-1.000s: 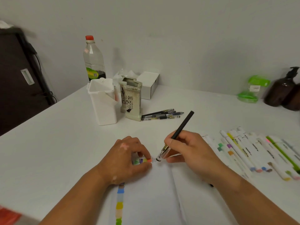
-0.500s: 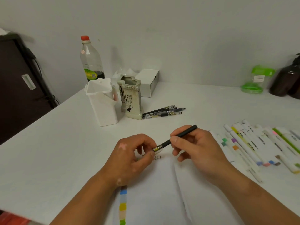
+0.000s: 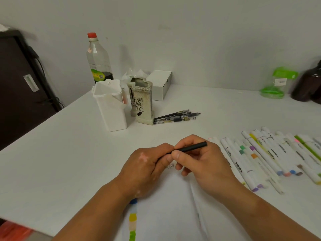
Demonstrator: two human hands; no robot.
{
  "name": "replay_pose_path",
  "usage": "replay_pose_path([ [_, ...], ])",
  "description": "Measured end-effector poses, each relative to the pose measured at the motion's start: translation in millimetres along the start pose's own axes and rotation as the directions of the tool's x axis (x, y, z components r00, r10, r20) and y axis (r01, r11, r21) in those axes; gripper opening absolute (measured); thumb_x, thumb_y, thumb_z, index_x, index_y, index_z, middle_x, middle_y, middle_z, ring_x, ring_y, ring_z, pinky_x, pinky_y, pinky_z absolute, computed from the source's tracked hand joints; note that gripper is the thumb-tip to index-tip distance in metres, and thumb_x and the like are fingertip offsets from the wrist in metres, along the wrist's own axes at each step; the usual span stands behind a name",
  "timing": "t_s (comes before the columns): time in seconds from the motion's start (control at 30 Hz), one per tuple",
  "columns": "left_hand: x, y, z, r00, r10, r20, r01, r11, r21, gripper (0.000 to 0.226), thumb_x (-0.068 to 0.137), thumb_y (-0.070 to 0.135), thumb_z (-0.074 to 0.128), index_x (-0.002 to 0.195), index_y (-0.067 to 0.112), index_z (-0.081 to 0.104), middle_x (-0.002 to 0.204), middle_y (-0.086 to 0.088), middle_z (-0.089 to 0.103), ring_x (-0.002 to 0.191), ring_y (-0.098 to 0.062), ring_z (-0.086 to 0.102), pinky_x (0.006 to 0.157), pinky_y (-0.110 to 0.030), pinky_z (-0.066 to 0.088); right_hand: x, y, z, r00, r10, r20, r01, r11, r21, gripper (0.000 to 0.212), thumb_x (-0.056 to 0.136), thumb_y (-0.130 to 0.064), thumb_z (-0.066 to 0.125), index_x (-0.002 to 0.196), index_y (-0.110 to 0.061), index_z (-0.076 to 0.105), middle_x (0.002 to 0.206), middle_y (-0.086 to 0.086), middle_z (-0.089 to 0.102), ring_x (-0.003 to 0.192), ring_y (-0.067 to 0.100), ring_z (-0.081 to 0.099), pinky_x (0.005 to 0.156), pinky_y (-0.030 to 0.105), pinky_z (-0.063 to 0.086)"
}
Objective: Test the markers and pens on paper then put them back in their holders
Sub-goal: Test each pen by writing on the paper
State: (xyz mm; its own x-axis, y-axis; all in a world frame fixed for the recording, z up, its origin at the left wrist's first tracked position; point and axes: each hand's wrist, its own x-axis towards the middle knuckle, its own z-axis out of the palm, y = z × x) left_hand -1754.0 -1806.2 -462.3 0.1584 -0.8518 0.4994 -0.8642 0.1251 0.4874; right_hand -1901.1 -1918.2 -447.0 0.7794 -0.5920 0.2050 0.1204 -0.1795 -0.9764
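A black pen (image 3: 192, 147) lies nearly level above the white paper (image 3: 166, 214). My right hand (image 3: 203, 167) grips its barrel between thumb and fingers. My left hand (image 3: 147, 169) is closed over the pen's tip end, which is hidden inside the fingers. A small black scribble (image 3: 170, 166) shows on the paper just under the hands, and a column of colour swatches (image 3: 133, 218) runs down the paper's left edge. Behind stand a white plastic holder (image 3: 111, 105) and a ceramic holder (image 3: 141, 101). Several dark pens (image 3: 175, 117) lie beside the ceramic holder.
Several white markers (image 3: 271, 153) lie in a row at the right. A plastic bottle (image 3: 98, 58) and white box (image 3: 160, 84) stand against the wall. A green container (image 3: 274, 84) and brown bottle (image 3: 307, 84) sit far right. A dark cabinet (image 3: 20, 87) stands left of the table.
The pen was writing on the paper in my right hand, then lifted and turned level. My left hand left the paper and closed over the pen's tip end.
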Motion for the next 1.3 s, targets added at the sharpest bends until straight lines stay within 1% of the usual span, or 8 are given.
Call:
replay_pose_path([
  [0.13,-2.9,-2.6,-1.7,0.997,-0.071,0.030,0.071,0.997,0.010,0.034,0.095,0.058,0.051,0.116,0.032,0.059,0.072,0.016,0.053,0.064,-0.009,0.051,0.060,-0.017,0.042,2.3,-4.2,-2.7,0.992,-0.015,-0.123,0.020,0.999,0.044,0.006,0.081,-0.022,0.069,0.076,-0.022,0.066,0.061,0.001,0.065,0.056,0.019,0.065,0.050,0.027,0.051],
  [0.23,-6.8,-12.3,-1.7,0.984,-0.149,0.100,0.134,0.981,0.137,0.047,0.079,0.074,0.059,0.111,0.039,0.058,0.087,0.020,0.052,0.080,-0.002,0.051,0.069,-0.012,0.040,4.6,-8.0,-12.8,0.961,0.059,-0.270,-0.019,0.989,0.148,0.011,0.078,-0.021,0.058,0.070,-0.020,0.066,0.054,0.005,0.058,0.050,0.021,0.060,0.043,0.029,0.047],
  [0.33,-8.4,-17.0,0.3,0.962,-0.194,0.191,0.153,0.966,0.210,0.056,0.074,0.079,0.061,0.113,0.039,0.062,0.102,0.022,0.052,0.094,0.000,0.050,0.082,-0.020,0.048,1.5,-7.7,-12.5,0.970,0.153,-0.188,-0.118,0.975,0.188,0.025,0.075,-0.022,0.052,0.075,-0.017,0.076,0.062,0.014,0.067,0.056,0.026,0.067,0.046,0.031,0.053],
  [0.43,-8.6,-17.8,0.9,0.954,-0.219,0.203,0.172,0.959,0.226,0.057,0.072,0.081,0.059,0.112,0.042,0.063,0.102,0.023,0.050,0.094,0.001,0.049,0.083,-0.023,0.049,-1.2,-4.0,-4.1,0.979,0.164,-0.118,-0.169,0.985,-0.027,0.011,0.078,-0.014,0.063,0.072,-0.018,0.072,0.059,0.008,0.067,0.055,0.019,0.066,0.051,0.026,0.054],
  [0.53,-9.1,-18.4,-0.3,0.953,-0.231,0.199,0.184,0.956,0.226,0.056,0.070,0.082,0.059,0.110,0.042,0.065,0.100,0.022,0.052,0.093,0.000,0.050,0.081,-0.025,0.050,-2.1,5.2,-2.6,0.982,0.134,-0.132,-0.164,0.952,-0.259,0.021,0.084,-0.005,0.067,0.071,-0.022,0.066,0.050,0.001,0.062,0.045,0.010,0.058,0.046,0.015,0.046],
  [0.7,-9.3,-18.7,-0.3,0.948,-0.242,0.204,0.195,0.954,0.228,0.055,0.071,0.081,0.060,0.110,0.041,0.065,0.097,0.019,0.054,0.091,0.000,0.050,0.081,-0.025,0.050,-3.4,8.9,-1.5,0.976,0.171,-0.136,-0.206,0.930,-0.304,0.020,0.088,-0.012,0.066,0.076,-0.028,0.070,0.062,0.002,0.071,0.056,0.014,0.068,0.054,0.024,0.056],
  [0.8,-9.1,-19.2,-0.3,0.947,-0.246,0.205,0.198,0.954,0.227,0.055,0.072,0.080,0.061,0.110,0.041,0.065,0.097,0.019,0.054,0.091,0.000,0.050,0.081,-0.025,0.050,-1.5,11.8,-3.5,0.980,0.124,-0.159,-0.181,0.886,-0.427,0.016,0.082,-0.017,0.072,0.073,-0.030,0.071,0.067,-0.009,0.071,0.061,0.006,0.067,0.053,0.015,0.050],
  [1.3,-8.8,-18.5,-0.5,0.944,-0.253,0.213,0.203,0.952,0.230,0.053,0.072,0.080,0.060,0.109,0.042,0.064,0.096,0.019,0.054,0.088,-0.001,0.051,0.079,-0.026,0.051,1.3,14.5,-3.6,0.981,0.154,-0.114,-0.189,0.881,-0.433,0.016,0.080,-0.014,0.072,0.070,-0.026,0.071,0.060,-0.011,0.068,0.053,0.002,0.062,0.050,0.011,0.044],
])
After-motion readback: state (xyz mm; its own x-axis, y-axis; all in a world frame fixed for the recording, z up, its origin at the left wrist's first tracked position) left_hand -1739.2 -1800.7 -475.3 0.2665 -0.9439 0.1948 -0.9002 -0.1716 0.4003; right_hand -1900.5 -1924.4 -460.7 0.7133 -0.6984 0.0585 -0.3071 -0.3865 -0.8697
